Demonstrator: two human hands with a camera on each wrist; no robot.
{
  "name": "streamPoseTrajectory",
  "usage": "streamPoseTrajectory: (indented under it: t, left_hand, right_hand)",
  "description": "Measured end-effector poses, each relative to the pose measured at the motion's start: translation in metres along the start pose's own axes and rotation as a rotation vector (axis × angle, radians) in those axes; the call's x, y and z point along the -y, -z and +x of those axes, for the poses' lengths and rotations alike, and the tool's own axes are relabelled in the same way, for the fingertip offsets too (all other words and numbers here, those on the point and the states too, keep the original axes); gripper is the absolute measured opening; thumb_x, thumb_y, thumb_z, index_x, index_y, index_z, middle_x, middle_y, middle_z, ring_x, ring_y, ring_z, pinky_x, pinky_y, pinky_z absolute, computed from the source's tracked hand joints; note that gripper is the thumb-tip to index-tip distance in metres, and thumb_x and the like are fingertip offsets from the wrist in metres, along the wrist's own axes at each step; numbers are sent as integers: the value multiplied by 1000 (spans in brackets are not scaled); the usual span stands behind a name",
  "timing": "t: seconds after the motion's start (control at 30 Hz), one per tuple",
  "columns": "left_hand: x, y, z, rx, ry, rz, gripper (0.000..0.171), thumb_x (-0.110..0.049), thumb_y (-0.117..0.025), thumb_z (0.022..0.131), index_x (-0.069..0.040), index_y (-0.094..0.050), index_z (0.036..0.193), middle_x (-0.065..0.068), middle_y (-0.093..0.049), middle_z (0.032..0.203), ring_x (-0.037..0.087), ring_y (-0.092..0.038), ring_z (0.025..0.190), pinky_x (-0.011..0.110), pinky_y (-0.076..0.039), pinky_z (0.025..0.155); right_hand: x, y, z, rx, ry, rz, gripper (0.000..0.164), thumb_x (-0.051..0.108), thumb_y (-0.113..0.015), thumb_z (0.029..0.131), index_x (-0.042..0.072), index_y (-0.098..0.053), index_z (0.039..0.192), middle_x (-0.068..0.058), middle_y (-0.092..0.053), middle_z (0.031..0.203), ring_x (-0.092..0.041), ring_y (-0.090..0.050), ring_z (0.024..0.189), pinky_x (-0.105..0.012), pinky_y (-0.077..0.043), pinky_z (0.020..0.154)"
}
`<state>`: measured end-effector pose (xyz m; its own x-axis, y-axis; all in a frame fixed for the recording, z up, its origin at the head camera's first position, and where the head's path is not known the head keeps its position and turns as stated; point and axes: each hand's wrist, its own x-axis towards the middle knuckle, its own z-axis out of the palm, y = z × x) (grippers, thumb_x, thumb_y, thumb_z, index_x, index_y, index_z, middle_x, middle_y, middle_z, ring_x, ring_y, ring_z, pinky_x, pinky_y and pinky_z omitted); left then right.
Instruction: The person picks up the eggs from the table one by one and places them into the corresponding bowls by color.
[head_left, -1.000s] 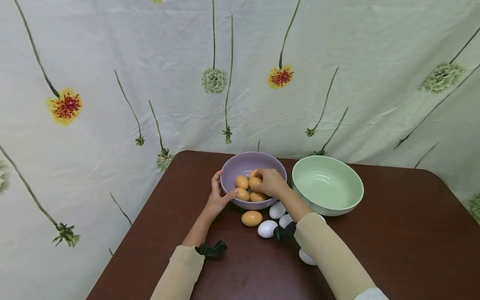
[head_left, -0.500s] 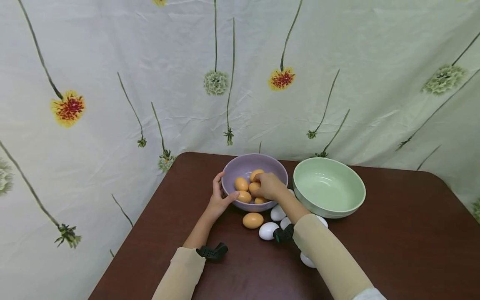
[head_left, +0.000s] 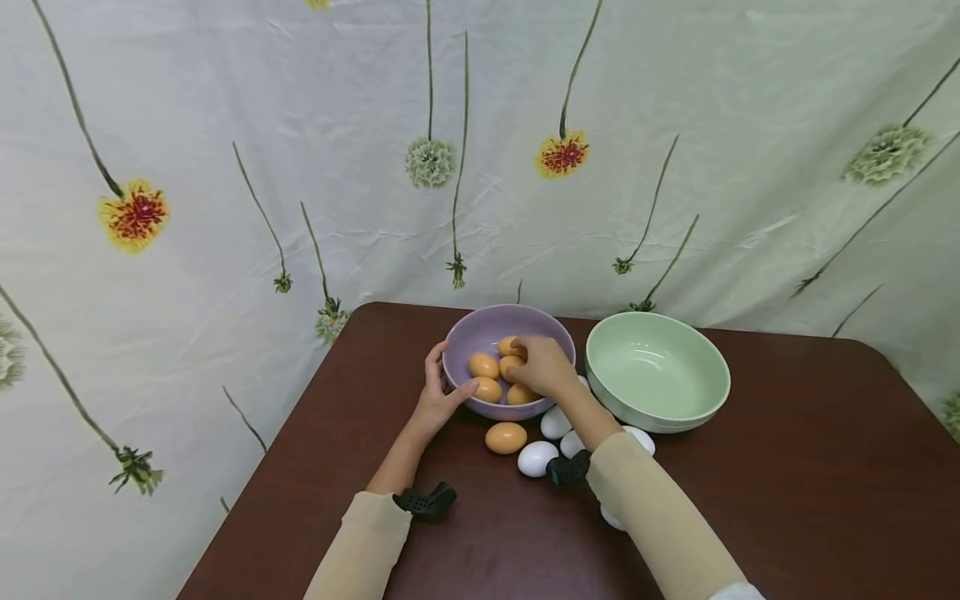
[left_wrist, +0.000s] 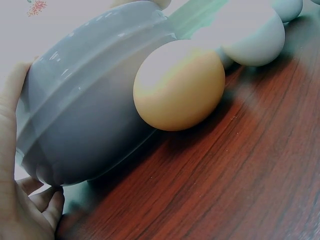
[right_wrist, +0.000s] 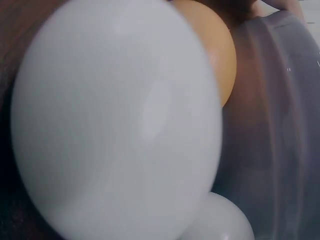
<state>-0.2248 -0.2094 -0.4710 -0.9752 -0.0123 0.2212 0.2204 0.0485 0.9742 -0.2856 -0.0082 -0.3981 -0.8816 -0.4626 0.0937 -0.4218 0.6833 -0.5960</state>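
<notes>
A: Taking the purple bowl as the middle of your clock and twelve as straight away from you, a pale flowered cloth point(head_left: 337, 100) hangs behind everything, with your dark reddish-brown desk point(head_left: 810, 450) in front of it.

B: Your beige sleeves point(head_left: 663, 508) come in at roughly seven and five o'clock.

A: Your green bowl point(head_left: 656, 367) stands at three o'clock, just beside the purple one.

B: And that purple bowl point(head_left: 476, 335) sits upright near the far edge of the desk, with five orange eggs showing inside.

A: What are your hands doing?

B: Your left hand point(head_left: 437, 402) is at eight to nine o'clock, thumb over the rim and fingers curled round the outside, gripping the bowl. Your right hand point(head_left: 546, 365) reaches inside across four o'clock, its fingers bent in and parted only by the middle orange egg point(head_left: 507, 367), which they pinch. I can't tell whether that egg is lifted.

A: You wear a dark wrist camera point(head_left: 425, 501) on each arm.

B: Around the pinched egg, you have other orange eggs point(head_left: 483, 365) at twelve, nine, between seven and eight, and near five o'clock. One loose orange egg point(head_left: 506, 437) lies on your desk at six, just beside the bowl.

A: Several white eggs point(head_left: 537, 459) lie between three and six o'clock, some partly hidden by your right arm.
</notes>
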Motion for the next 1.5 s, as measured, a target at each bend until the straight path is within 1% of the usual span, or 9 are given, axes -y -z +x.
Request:
streamPoseTrajectory:
  t: [0.2,0.33,0.5,0.63,0.77,0.9,1.13,1.37,1.5]
  left_hand:
    - [-4,2,0,3,38,-3,84,-7,-65,87,-11,-10,151,26,-19,153,41,-27,138,51,-26,109]
    - [-4,2,1,23,37,-22,84,-2,-63,87,-7,-8,150,29,-16,153,44,-25,138,54,-25,108]
    - [-5,1,0,27,17,-8,82,-4,-62,89,-11,-8,151,26,-17,154,41,-26,139,53,-26,109]
    - [-3,0,-1,21,3,-9,83,-7,-63,89,-14,-8,151,24,-19,154,39,-27,139,51,-27,109]
    - [-1,0,-1,24,-11,-20,85,-7,-64,88,-12,-7,151,25,-19,154,41,-26,139,52,-27,108]
    - [-1,0,-1,22,-13,-22,84,-7,-64,88,-12,-8,151,26,-18,154,41,-26,139,52,-27,108]
    - [0,2,0,19,-16,-12,83,-8,-64,89,-14,-9,150,24,-21,153,39,-29,138,51,-28,108]
    - [-1,1,0,6,-24,-12,81,-7,-63,89,-12,-10,150,25,-22,152,40,-30,136,52,-27,108]
    - [-1,0,1,7,-21,-10,82,-7,-63,89,-13,-10,150,25,-23,152,40,-30,136,52,-28,108]
  right_hand:
    - [-2,-1,-3,-124,27,142,40,12,-72,85,-1,-64,122,-15,-66,112,-27,-64,100,-40,-51,84]
    - [-4,0,-6,-203,60,310,38,7,-73,84,-2,-65,119,-17,-66,107,-28,-65,95,-38,-52,82]
    - [-5,5,-11,-248,77,533,37,3,-74,85,-3,-64,120,-22,-66,106,-30,-66,96,-36,-52,85]
    - [-3,7,-18,-276,39,622,37,8,-74,86,-2,-64,121,-22,-67,105,-32,-66,96,-36,-52,84]
    - [-1,9,-26,-271,-8,647,36,11,-73,88,-1,-64,121,-19,-68,104,-32,-65,97,-36,-52,82]
    - [1,8,-34,-256,-29,626,35,11,-71,89,-2,-64,121,-14,-68,102,-28,-65,94,-29,-51,76]
    - [2,4,-48,-261,-23,700,33,9,-69,90,-5,-64,119,-11,-68,97,-19,-63,85,-23,-49,70]
    - [6,-2,-63,-267,-12,783,31,5,-69,89,-8,-63,117,-12,-67,97,-17,-63,86,-22,-50,75]
    - [8,-5,-72,-302,19,795,28,0,-68,88,-9,-64,114,-13,-67,95,-15,-62,85,-22,-49,76]
